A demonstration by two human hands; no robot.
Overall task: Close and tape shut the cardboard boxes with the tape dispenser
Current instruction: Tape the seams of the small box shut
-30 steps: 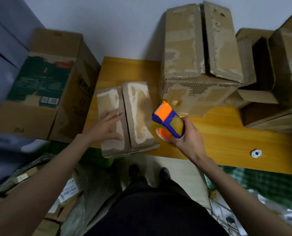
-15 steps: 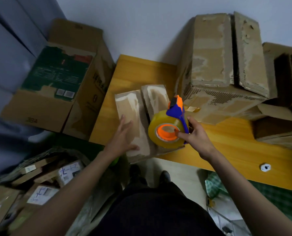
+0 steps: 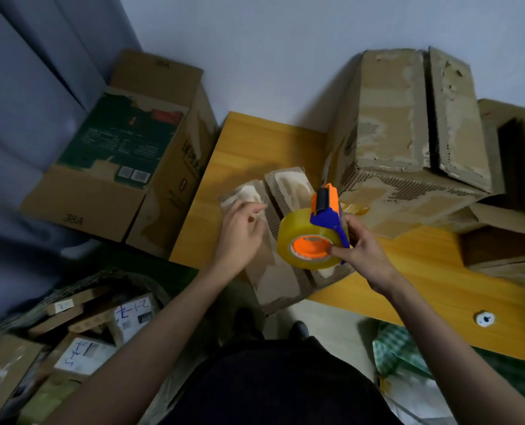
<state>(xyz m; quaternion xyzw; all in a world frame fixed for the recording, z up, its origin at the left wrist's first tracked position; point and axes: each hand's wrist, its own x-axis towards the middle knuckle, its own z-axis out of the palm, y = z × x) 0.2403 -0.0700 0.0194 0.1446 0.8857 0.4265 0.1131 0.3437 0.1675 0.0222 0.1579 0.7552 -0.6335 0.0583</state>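
Now | right hand (image 3: pixel 362 250) grips orange-blue tape dispenser (image 3: pixel 313 231) | left hand (image 3: pixel 239 237) loose

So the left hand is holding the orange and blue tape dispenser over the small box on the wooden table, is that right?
Not quite. In the head view the right hand holds the orange and blue tape dispenser over the small box on the wooden table. The left hand holds nothing.

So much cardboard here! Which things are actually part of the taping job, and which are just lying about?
Part of the job:
- small box on the table edge, flaps closed
- tape dispenser, gripped by the right hand
- left hand, over the small box

Lying about:
- green-printed box
- white knob on the wooden table
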